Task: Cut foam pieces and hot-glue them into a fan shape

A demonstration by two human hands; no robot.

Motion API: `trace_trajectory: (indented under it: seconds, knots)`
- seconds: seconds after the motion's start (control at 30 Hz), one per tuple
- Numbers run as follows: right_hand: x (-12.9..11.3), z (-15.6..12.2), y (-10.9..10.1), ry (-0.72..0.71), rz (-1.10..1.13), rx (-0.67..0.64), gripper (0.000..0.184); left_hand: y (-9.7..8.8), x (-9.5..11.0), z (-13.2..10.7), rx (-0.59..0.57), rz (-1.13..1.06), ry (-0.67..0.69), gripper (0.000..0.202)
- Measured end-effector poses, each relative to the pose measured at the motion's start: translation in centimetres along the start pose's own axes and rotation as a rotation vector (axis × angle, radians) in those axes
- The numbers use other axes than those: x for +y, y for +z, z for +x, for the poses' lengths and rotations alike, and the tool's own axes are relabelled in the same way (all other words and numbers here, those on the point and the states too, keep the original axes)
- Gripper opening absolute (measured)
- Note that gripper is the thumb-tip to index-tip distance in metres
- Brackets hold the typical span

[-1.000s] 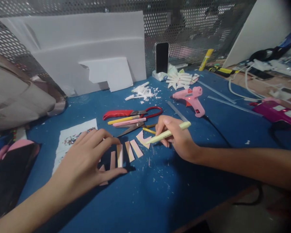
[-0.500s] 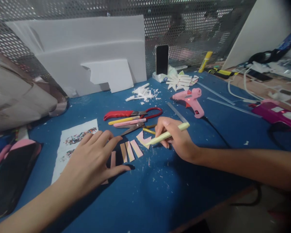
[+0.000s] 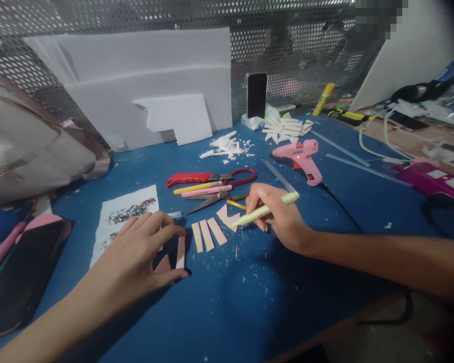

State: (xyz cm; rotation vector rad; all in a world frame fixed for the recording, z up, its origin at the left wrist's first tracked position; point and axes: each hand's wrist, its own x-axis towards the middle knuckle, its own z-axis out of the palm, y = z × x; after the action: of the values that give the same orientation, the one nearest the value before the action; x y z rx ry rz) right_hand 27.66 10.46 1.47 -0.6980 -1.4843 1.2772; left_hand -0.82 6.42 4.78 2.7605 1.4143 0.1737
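Observation:
My left hand (image 3: 136, 252) is at the left, thumb and forefinger closed on the two ends of a short pink strip (image 3: 180, 253). Behind its thumb lies a pink triangular scrap (image 3: 162, 264). My right hand (image 3: 274, 214) grips a pale yellow marker (image 3: 267, 209), its tip down at a notched pink and cream piece (image 3: 229, 218). Between the hands several strips, pink with cream (image 3: 207, 236), lie side by side on the blue tabletop (image 3: 227, 302). Beyond them are open scissors (image 3: 212, 200), a pink marker (image 3: 206, 191) and a yellow marker (image 3: 196, 188).
Red-handled cutters (image 3: 191, 179) lie past the markers. A pink glue gun (image 3: 302, 156) with a cord rests to the right. White scraps (image 3: 227, 146) and a propped phone (image 3: 257, 95) stand behind. Paper with glitter bits (image 3: 132, 212) and a dark phone (image 3: 26, 272) are at left.
My left hand has come down slightly, and its thumb and forefinger have closed on a pink strip. My right hand keeps the marker at the notched piece. The view has shifted slightly.

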Motion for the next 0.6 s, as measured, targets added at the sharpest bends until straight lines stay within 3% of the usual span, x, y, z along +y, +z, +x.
trace_trajectory:
  seconds: [0.2, 0.37, 0.5, 0.6]
  knots:
    - [0.1, 0.1, 0.2, 0.003, 0.022, 0.022, 0.036, -1.5, 3.5, -0.7, 0.031, -0.09, 0.078, 0.05]
    - [0.0, 0.1, 0.4, 0.008, 0.026, 0.029, 0.03, -1.2, 6.8, 0.0, -0.025, -0.197, 0.284, 0.047]
    - [-0.3, -0.1, 0.5, -0.008, -0.004, -0.009, 0.029, -0.5, 7.2, 1.0, -0.032, -0.174, 0.313, 0.046]
    - [-0.8, -0.4, 0.5, -0.036, -0.053, -0.055, 0.024, -0.1, 7.3, 0.7, 0.037, -0.077, 0.377, 0.042]
